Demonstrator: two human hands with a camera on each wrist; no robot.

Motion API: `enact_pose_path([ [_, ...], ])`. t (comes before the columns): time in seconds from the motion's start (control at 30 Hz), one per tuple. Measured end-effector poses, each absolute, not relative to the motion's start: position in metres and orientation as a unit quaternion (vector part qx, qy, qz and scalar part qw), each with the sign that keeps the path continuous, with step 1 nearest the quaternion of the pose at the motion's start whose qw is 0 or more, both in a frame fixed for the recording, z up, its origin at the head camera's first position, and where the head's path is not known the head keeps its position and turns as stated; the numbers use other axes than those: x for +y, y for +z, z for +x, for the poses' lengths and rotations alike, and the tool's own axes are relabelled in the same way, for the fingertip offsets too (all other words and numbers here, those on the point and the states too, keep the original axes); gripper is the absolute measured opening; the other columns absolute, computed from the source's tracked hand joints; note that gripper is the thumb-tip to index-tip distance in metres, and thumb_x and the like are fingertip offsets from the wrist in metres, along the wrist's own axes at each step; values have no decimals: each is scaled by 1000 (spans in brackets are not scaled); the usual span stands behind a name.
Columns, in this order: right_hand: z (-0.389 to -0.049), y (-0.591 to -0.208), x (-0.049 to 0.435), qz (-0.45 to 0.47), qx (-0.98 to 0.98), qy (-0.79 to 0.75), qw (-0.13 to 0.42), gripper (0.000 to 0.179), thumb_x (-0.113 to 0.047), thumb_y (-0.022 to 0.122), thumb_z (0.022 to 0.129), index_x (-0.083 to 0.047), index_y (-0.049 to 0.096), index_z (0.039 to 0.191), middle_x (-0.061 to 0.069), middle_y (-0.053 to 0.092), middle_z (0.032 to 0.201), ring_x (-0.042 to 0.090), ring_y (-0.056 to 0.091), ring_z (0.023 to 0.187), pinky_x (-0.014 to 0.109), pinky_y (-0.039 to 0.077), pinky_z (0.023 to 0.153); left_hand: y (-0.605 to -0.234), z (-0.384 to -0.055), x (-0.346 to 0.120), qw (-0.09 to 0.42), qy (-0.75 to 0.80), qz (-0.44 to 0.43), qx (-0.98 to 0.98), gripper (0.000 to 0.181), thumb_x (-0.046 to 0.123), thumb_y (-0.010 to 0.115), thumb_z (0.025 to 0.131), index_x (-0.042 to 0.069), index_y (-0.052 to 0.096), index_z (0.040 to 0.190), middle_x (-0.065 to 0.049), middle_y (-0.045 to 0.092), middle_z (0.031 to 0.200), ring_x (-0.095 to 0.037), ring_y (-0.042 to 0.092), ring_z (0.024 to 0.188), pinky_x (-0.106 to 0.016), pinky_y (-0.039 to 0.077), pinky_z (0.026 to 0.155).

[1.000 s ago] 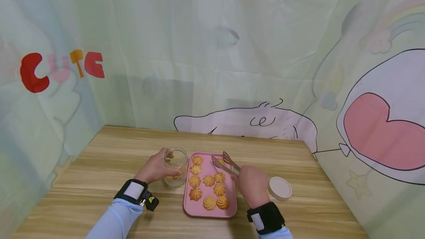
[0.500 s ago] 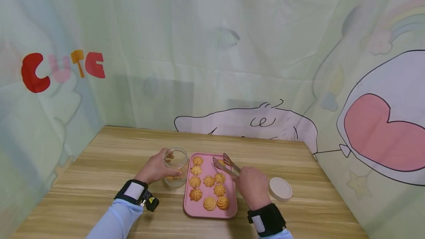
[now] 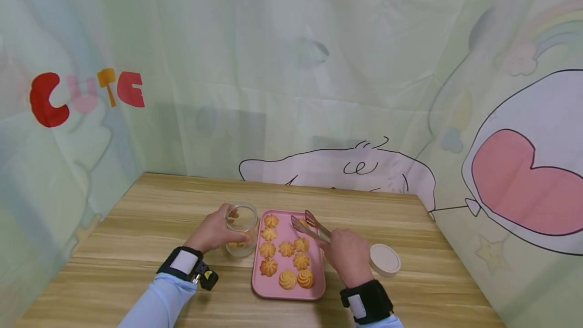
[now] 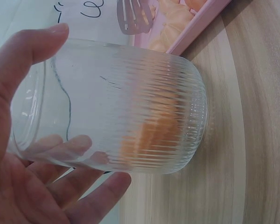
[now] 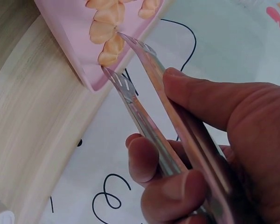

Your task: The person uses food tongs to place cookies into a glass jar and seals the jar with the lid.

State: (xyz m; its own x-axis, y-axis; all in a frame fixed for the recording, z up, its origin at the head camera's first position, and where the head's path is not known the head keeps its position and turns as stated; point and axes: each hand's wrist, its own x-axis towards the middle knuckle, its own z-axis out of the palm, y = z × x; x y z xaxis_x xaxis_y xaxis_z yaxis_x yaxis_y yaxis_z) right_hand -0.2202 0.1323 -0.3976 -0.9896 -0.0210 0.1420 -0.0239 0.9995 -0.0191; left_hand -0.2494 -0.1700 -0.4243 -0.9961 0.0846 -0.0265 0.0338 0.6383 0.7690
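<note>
My left hand (image 3: 211, 232) grips a clear glass jar (image 4: 93, 93), thumb and fingers on opposite sides near its open mouth. Inside, at the ribbed bottom, lies a golden piped cookie (image 4: 151, 133). My right hand (image 3: 348, 254) holds metal tongs (image 3: 311, 233) with slotted tips, thumb on one arm and fingers on the other. The tong tips stand apart on either side of a cookie (image 5: 112, 49) at the far right corner of the pink tray (image 3: 284, 227). Several more flower-shaped cookies (image 3: 286, 248) lie on the tray.
A round white lid (image 3: 384, 259) lies on the wooden table (image 3: 173, 196), to the right of my right hand. The jar stands close beside the tray's left edge. A printed curtain (image 3: 205, 65) hangs behind and along the sides of the table.
The tong tips have drawn slightly closer together around the far right cookie. My left hand and the jar have stayed in place.
</note>
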Motion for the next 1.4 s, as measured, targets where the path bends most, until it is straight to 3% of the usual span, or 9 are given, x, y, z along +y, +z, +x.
enact_pose_path([
  [0.4, -220, -394, 130, 15, -996, 31, 83, 44, -49, 71, 76, -11, 57, 60, 0, 41, 49, 16, 41, 43, 27, 25, 39, -426, -250, -169, 26, 430, 27, 902, 83, 38, 85, 62, 6, 45, 128, -15, 56, 128, -32, 55, 114, -48, 48, 92],
  [0.63, -217, -386, 128, 30, -992, 41, 116, 42, -49, 72, 75, -12, 57, 60, 0, 44, 50, 16, 42, 43, 29, 27, 37, -428, -251, -170, 25, 429, 31, 902, 85, 39, 85, 62, 5, 45, 129, -16, 56, 128, -33, 56, 113, -49, 49, 90],
  [1.4, -199, -339, 108, 73, -983, 42, 162, 39, -50, 70, 77, -12, 66, 75, -2, 46, 52, 14, 41, 45, 27, 25, 39, -427, -251, -171, 27, 424, 33, 905, 86, 40, 85, 61, 5, 45, 129, -16, 56, 128, -33, 56, 113, -48, 49, 90],
])
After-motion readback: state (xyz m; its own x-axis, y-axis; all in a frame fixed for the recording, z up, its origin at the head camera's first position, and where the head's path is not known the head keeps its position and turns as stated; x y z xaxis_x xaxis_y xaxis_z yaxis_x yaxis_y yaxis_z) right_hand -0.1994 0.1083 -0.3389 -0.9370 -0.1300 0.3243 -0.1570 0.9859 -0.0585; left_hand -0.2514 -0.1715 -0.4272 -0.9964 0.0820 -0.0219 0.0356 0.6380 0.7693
